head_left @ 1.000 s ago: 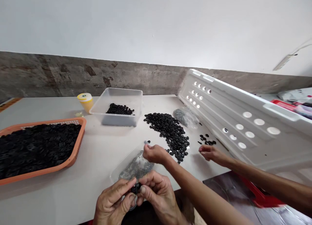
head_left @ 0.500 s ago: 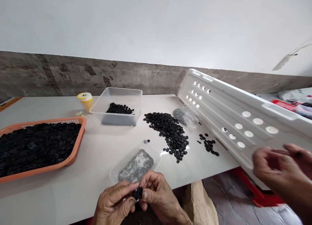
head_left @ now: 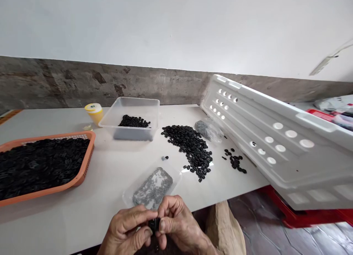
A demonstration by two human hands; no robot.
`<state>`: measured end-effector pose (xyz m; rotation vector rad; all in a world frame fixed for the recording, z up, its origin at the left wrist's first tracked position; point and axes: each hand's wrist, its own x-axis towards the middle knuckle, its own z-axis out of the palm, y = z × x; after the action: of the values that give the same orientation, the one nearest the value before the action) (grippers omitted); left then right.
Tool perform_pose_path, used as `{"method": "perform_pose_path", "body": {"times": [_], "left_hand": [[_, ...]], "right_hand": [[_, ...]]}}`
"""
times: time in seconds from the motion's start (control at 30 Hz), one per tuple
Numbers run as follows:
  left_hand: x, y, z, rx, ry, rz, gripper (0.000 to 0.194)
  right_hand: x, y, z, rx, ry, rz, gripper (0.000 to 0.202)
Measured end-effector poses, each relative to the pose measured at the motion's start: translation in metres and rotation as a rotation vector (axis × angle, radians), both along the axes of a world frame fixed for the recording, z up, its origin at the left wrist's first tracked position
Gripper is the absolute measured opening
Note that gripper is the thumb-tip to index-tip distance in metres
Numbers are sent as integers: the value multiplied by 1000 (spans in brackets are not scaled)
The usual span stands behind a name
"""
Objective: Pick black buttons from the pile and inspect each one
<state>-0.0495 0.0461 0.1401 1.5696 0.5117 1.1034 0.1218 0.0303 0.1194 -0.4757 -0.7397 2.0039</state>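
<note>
At the bottom centre, my left hand [head_left: 128, 229] pinches a small black part [head_left: 153, 224] between thumb and fingers. My right hand [head_left: 179, 223] grips the same part from the other side, its fingertips nearly touching the left ones. Just beyond both hands lies a shallow clear tray [head_left: 176, 177] holding many tiny grey pieces [head_left: 154, 185]. A loose pile of black parts [head_left: 190, 146] is spread on the white table [head_left: 110, 174], with a smaller cluster [head_left: 236, 163] to its right.
An orange basket [head_left: 89, 152] full of black parts stands at left. Behind are a clear bin [head_left: 132, 133], a yellow-and-white cup [head_left: 95, 113] and a plastic bag [head_left: 213, 131]. A white perforated panel [head_left: 248, 119] leans at right, above a red stool [head_left: 300, 214].
The other person's hands at the right have left the view. My hands stay together on the black part, and the view has shifted slightly.
</note>
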Motion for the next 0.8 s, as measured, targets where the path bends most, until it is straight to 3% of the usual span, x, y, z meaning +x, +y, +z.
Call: {"method": "perform_pose_path", "body": {"times": [0.23, 0.5, 0.8], "left_hand": [[-4, 2, -4, -32, 52, -90, 50], [1, 4, 0, -20, 64, -58, 47], [0, 0, -7, 16, 75, -134, 59]], "right_hand": [[5, -1, 3, 11, -48, 12, 36], [3, 2, -2, -9, 19, 52, 41], [4, 0, -9, -26, 71, 86, 40]]}}
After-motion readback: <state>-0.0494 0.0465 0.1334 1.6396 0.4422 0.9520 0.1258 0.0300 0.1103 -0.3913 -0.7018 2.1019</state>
